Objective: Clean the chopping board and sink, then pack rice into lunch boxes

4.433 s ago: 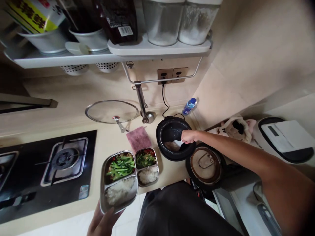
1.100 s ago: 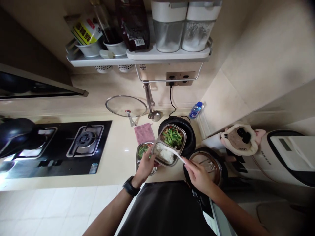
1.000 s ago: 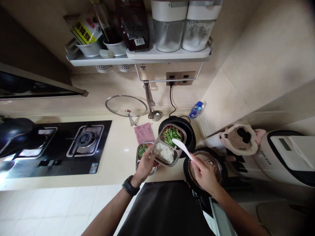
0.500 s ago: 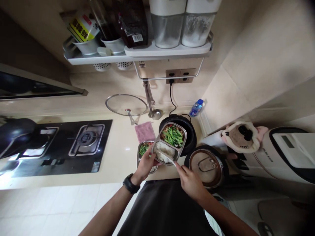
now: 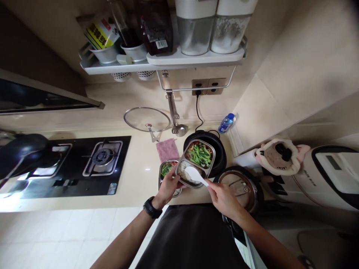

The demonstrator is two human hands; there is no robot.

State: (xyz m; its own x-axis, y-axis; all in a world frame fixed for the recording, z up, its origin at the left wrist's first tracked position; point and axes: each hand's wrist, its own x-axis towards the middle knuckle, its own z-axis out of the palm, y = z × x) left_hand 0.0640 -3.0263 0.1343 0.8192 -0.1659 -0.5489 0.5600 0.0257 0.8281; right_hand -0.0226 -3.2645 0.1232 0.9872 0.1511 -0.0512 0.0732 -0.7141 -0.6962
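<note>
My left hand grips the lower left edge of a metal divided lunch box, tilted partly over the black round cooker. Green vegetables fill its upper compartment and white rice lies in the lower one. In my right hand is a white rice paddle, its head over the rice. A second metal box with greens and rice stands on the counter, partly hidden beneath my left hand and the held box.
Around the boxes are a pink cloth, a glass lid, a bottle and a lidded pot. A gas stove is at left, a white appliance at right. A shelf hangs above.
The paddle head has lifted and turned so its broad white face shows above the rice. My right hand has shifted slightly right, and the whole view has moved a little.
</note>
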